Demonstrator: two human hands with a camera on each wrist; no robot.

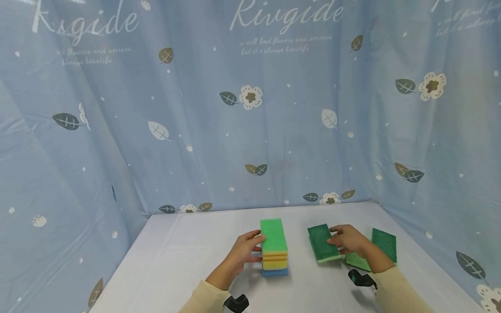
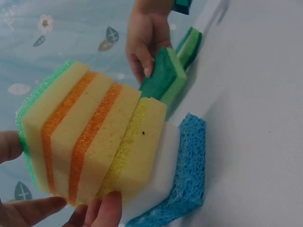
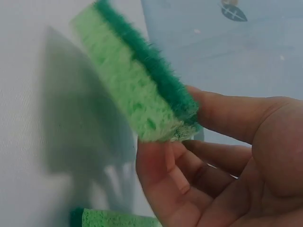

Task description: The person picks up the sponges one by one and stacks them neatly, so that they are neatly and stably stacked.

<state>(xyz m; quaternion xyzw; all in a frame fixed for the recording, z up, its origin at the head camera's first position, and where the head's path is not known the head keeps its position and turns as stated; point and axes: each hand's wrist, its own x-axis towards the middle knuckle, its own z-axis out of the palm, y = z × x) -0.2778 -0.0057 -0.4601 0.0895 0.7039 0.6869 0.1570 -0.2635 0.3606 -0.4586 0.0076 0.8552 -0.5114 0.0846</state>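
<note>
Foam in bright layers fills the middle of the white table (image 1: 176,261): your sponge stack (image 1: 274,248) has a green scourer on top, yellow and orange sponges under it, and a blue sponge (image 2: 189,175) at the bottom. No container shows in any view.

Your left hand (image 1: 243,252) is on the stack's left side, thumb up near the green top, fingers (image 2: 102,210) curled under the yellow layers. From the left wrist view the upper sponges tilt away from the blue one, which lies flat on the table.

Right of the stack, your right hand (image 1: 348,239) pinches the green sponge (image 1: 322,242) at its right edge. In the right wrist view the thumb (image 3: 227,116) presses the dark scourer face and the fingertips sit under the pale foam, the hand only partly closed. That sponge seems lifted at your end, though the head view is too small to be sure.

Farther right, another green sponge (image 1: 381,245) lies on the table, partly behind your right wrist.
</note>
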